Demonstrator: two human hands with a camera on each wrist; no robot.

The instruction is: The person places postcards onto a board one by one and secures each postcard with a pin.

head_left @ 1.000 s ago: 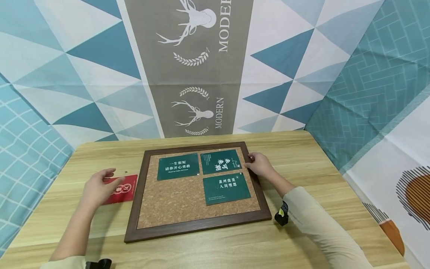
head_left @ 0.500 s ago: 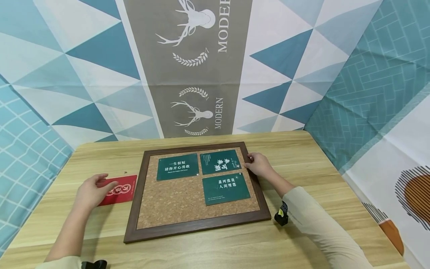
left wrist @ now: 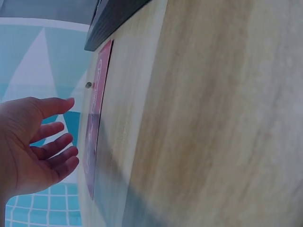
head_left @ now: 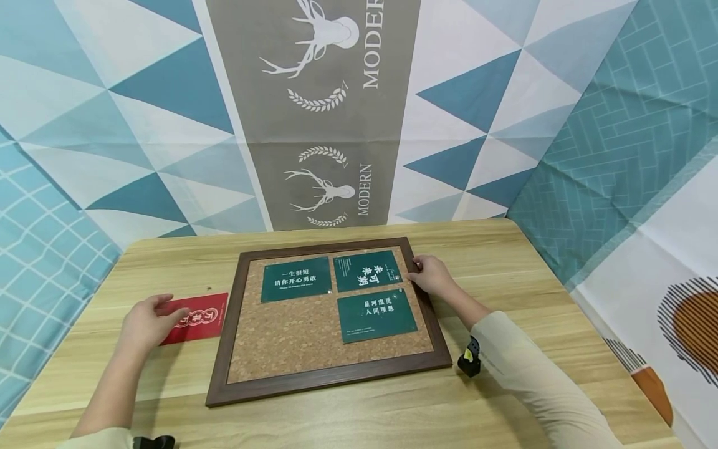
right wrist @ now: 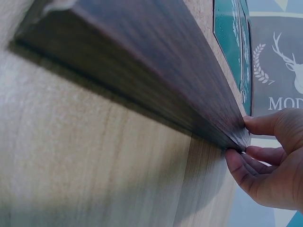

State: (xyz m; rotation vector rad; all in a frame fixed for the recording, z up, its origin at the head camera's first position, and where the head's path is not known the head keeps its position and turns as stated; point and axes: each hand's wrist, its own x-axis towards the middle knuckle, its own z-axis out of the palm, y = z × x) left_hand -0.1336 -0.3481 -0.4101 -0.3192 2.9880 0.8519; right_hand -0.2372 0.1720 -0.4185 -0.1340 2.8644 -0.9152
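Note:
A dark-framed cork board (head_left: 291, 337) lies on the table with several green cards pinned to it. Two are at its upper part, a left card (head_left: 297, 279) and a right card (head_left: 367, 270); a lower card (head_left: 377, 316) sits beneath the right one. My right hand (head_left: 434, 275) grips the board's right frame edge, thumb on top and fingers against the side, as the right wrist view shows. Left of the board lies a red card (head_left: 199, 317). Over its left end my left hand (head_left: 143, 323) hovers, fingers loosely bent and holding nothing; the left wrist view shows it apart from the card.
A small pin-like object (head_left: 209, 288) stands just beyond the red card on the wooden table (head_left: 336, 411). Patterned cloth (head_left: 336, 125) hangs behind the table's far edge and along both sides.
My left hand has moved left and back over the red card, uncovering more of its print. The right hand keeps its grip on the frame; board and cards lie as before.

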